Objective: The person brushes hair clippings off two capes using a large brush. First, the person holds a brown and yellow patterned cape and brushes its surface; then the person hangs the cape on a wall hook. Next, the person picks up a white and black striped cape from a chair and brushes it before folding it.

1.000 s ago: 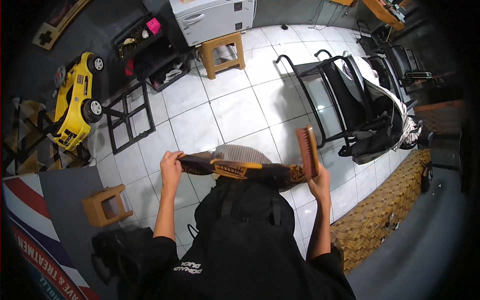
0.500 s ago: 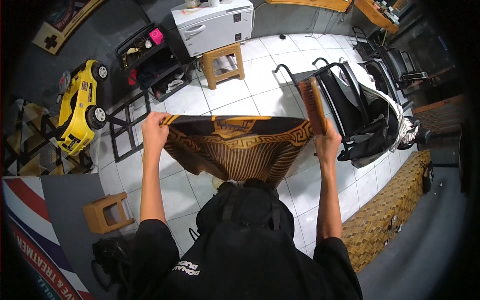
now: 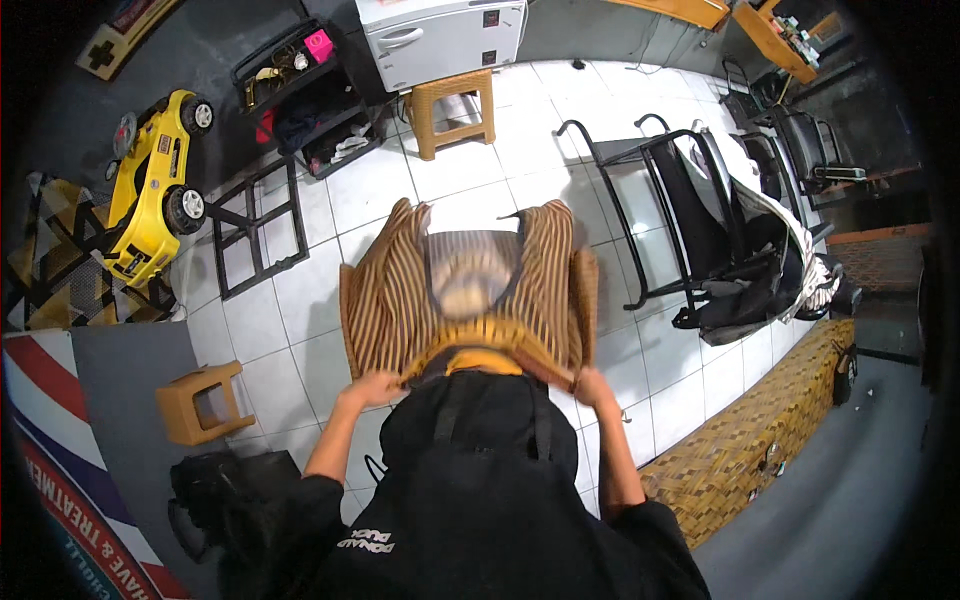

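Observation:
A brown-and-black striped barber cape (image 3: 385,290) billows out in front of my body, its gold-patterned edge nearest me. In its middle is a see-through panel, blurred by motion. My left hand (image 3: 372,388) is closed on the near left corner of the cape. On the other side, my right hand (image 3: 592,388) grips the near right corner. A brown strip beside the right hand may be the wooden-backed brush, but blur keeps me from making it out.
A folding black-framed chair (image 3: 690,210) with a white striped cloth stands right. Ahead are a tan stool (image 3: 450,88) under a white cabinet (image 3: 445,40) and a black trolley (image 3: 300,90). Left are a yellow toy car (image 3: 155,190), a black metal frame (image 3: 260,228) and a small brown stool (image 3: 205,403).
Both hands have come down and back toward my body with the cape's edge, and the cape now billows forward. The brush, plain in my right hand before, is no longer clearly visible.

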### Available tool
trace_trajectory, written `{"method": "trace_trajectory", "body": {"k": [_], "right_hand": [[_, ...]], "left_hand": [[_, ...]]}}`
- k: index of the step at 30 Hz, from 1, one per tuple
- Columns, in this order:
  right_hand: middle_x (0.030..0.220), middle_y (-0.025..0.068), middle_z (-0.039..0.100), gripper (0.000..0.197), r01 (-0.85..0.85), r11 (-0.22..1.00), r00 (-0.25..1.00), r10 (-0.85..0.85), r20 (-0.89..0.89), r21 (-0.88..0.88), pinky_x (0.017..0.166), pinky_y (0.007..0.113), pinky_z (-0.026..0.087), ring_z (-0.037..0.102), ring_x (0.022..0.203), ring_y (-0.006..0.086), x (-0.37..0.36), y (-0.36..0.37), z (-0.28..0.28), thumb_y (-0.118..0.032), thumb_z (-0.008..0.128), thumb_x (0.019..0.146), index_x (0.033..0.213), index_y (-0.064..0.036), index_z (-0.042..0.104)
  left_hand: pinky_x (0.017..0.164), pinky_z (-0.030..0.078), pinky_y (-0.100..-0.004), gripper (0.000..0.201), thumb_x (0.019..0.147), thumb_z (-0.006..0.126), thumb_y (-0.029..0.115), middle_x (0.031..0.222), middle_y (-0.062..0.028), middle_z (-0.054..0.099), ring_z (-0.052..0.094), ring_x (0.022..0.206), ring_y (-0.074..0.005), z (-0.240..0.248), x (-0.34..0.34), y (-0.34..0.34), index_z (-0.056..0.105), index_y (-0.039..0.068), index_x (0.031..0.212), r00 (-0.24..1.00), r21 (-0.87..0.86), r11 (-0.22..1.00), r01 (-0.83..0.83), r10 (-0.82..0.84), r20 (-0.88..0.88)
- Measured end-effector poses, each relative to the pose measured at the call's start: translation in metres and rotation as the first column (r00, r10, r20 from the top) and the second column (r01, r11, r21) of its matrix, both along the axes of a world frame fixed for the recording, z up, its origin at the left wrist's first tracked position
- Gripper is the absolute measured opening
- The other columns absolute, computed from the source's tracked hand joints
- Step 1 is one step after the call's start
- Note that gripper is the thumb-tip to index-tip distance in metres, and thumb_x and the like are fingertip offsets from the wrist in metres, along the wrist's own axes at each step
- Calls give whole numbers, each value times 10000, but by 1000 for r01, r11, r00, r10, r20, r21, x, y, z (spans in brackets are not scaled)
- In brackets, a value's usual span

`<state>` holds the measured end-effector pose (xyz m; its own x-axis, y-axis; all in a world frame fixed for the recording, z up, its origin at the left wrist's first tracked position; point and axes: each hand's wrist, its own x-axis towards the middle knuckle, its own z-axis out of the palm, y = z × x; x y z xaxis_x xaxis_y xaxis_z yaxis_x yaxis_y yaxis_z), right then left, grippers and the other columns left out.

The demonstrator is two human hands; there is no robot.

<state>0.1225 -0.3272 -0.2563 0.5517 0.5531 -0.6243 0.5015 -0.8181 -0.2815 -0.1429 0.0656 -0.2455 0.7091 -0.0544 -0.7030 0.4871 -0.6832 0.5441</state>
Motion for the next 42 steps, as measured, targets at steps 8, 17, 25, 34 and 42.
{"method": "trace_trajectory", "body": {"k": [8,17,25,34,42], "right_hand": [[685,163,631,182,538,753,836,-532,-130,379,601,328,474,590,639,144,-18,-5,28,-114,620,785,882,39,627],[738,164,630,182,464,467,760,-646,-68,753,643,323,471,595,665,219,37,43,101,-67,556,805,934,52,601],[733,92,613,142,369,375,841,-523,-134,850,653,280,461,561,687,126,76,95,161,-30,545,832,928,56,605],[874,35,600,148,465,377,866,-3,-501,801,735,251,429,539,814,108,50,122,213,-107,600,874,956,17,588],[868,24,569,210,294,450,665,538,-518,843,697,235,409,514,784,95,-78,184,237,-212,626,877,951,-24,567]], "left_hand": [[712,476,-413,309,866,584,274,914,-202,642,623,812,-356,47,-13,-27,627,14,1027,866,-13,881,-474,468,176],[569,431,-361,122,780,632,11,706,-141,545,546,621,-284,113,28,-12,670,10,896,583,135,678,-722,491,647],[600,442,-316,120,852,572,24,757,-140,573,568,648,-245,177,37,-38,652,2,938,268,88,329,-940,553,789],[755,436,-265,200,944,461,120,912,-76,578,556,831,-158,165,-57,-134,599,-20,979,-271,-228,-146,-963,542,796],[779,418,-250,169,940,452,90,912,-56,571,531,842,-135,177,-200,-214,574,-24,916,-759,-638,-448,-627,165,630]]}}
